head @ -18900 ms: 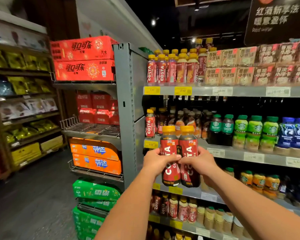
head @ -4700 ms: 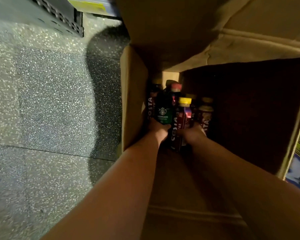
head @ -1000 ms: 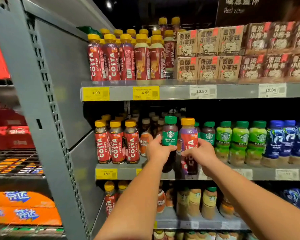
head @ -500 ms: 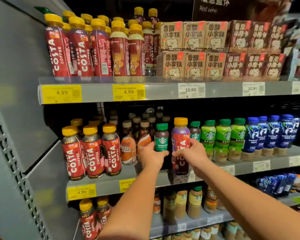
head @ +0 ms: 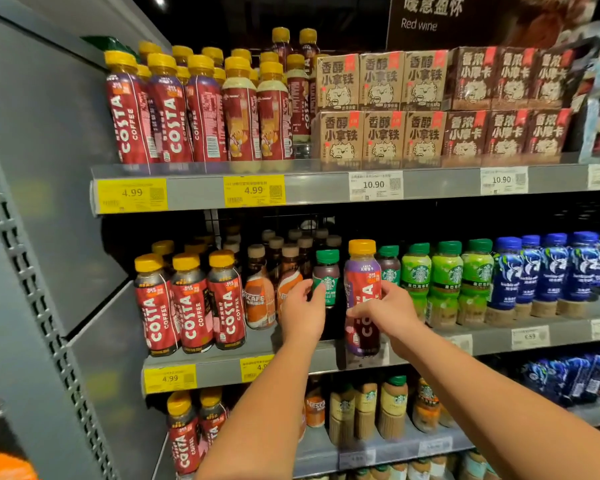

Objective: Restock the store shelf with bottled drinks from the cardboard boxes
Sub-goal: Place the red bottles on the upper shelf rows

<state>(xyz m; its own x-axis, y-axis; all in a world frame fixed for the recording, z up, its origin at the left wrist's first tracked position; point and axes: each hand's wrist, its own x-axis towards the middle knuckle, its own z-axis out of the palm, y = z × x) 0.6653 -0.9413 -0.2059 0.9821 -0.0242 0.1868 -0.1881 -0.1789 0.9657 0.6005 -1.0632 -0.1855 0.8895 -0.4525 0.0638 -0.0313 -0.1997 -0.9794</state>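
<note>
- Bottled drinks, two in hand: green-capped bottle (head: 326, 277) in the left hand (head: 303, 318), purple Costa bottle (head: 362, 285) in the right hand (head: 387, 311). Grip?
- Left fingers (head: 300, 289) curl round the green-capped one's left side, thumb across its front. Right fingers (head: 394, 291) and thumb pinch the purple one mid-body. Neither hand is spread.
- Axis?
- Both upright, caps above the fingers and bases below. They are side by side, just apart.
- Where on the shelf?
- Middle shelf (head: 222, 370). The green-capped one sits past the front rail. Beyond the left fingertips is the dark gap beside the Nescafe bottles (head: 258, 299). Its base is hidden by the hand, so I can't tell if it's down. The purple one's base hangs at the rail, on the near side of the right fingers.
- Which goes first?
- The left hand is deeper, so my guess is it's closer to letting go. The purple one needs a straight push away from the fingers. The red Costa row (head: 191, 303) stands well left of the left fingers.
- Change?
- Half a second back: same grips, same shelf, and the view is closer now. Nearly five seconds back, both hands were down in the cardboard box.
</note>
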